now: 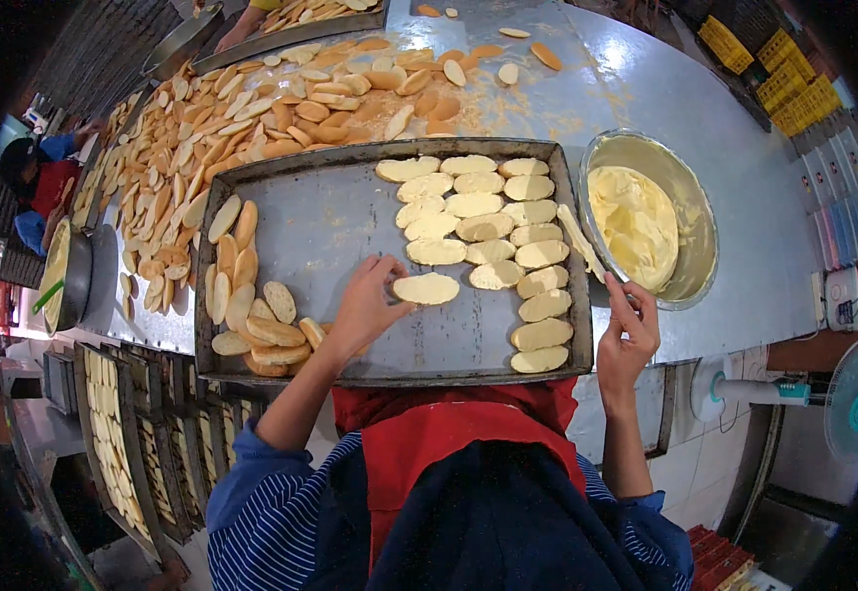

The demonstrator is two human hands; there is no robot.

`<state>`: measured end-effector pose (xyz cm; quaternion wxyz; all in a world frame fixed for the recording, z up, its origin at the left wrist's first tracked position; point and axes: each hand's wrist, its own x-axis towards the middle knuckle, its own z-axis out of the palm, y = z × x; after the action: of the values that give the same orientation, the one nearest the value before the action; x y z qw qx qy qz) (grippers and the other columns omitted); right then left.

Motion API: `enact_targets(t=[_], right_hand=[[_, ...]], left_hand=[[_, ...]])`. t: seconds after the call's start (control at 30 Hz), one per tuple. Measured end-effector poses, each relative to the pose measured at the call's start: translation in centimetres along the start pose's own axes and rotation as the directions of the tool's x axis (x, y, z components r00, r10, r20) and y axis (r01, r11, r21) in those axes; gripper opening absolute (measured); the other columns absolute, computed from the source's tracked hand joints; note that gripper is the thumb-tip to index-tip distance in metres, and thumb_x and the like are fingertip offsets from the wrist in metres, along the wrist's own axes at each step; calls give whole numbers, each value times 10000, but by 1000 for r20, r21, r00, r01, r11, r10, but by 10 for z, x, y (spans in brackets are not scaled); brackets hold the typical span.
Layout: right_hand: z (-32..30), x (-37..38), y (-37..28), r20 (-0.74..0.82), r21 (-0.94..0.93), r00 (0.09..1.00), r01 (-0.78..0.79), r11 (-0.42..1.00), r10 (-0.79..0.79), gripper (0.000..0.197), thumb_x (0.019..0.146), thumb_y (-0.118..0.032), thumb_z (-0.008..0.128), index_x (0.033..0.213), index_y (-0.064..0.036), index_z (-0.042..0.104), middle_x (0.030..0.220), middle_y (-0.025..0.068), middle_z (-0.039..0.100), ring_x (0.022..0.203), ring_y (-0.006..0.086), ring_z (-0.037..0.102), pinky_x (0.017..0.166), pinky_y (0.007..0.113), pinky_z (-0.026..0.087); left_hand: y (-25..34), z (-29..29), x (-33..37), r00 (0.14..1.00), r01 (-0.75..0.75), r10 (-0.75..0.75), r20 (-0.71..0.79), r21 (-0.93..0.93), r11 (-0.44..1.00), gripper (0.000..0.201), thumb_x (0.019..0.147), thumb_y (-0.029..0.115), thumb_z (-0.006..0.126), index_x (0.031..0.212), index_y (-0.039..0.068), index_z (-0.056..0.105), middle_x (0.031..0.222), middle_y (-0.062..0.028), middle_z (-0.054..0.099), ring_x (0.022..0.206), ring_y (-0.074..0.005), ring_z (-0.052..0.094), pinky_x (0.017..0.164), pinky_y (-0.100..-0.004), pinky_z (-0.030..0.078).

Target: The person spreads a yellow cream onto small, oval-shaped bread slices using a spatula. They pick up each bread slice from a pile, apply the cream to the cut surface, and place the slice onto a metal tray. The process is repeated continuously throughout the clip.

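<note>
Between the fingers of my left hand (370, 305) is an oval bread slice (426, 289) with pale cream on its upper face, over the middle of a dark metal tray (370, 371). My right hand (629, 330) grips a spreading knife (580, 242) smeared with cream, its blade slanting over the tray's right edge beside a steel bowl (706, 219) of pale yellow cream (632, 222). Rows of cream-coated slices (485, 227) fill the right part of the tray. Uncoated slices (276, 333) are heaped along its left side, partly behind my left forearm.
A large pile of oval bread slices (281, 103) covers the metal table (763, 266) at the far left. Another person (45, 187) works at the left near a second bowl (76, 281). Racked trays (114, 433) of slices stand lower left; a fan (852, 399) is at right.
</note>
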<state>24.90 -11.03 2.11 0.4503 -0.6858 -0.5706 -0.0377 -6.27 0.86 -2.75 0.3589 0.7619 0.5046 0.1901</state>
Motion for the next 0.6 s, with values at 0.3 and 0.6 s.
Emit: enact_targets(t=[0.3, 0.6], right_hand=[[-5, -2, 6, -39, -2, 999, -20, 1000, 20, 540, 719, 197, 537, 1128, -104, 721, 962, 96, 622, 845, 208, 606, 731, 295, 486], [-56, 79, 64, 276, -635, 915, -56, 771, 293, 306, 790, -2, 583, 1019, -120, 749, 937, 157, 680, 852, 335, 662, 738, 427, 510]], left_hand=[[2, 17, 15, 988, -59, 85, -126, 194, 979, 463, 657, 134, 822, 1011, 64, 534, 1059, -126, 536, 1028, -338, 538, 828, -419, 473], [-61, -68, -30, 879, 417, -104, -466, 642, 644, 419, 765, 293, 771, 1011, 25, 562, 1023, -173, 622, 1003, -352, 590, 824, -437, 491]])
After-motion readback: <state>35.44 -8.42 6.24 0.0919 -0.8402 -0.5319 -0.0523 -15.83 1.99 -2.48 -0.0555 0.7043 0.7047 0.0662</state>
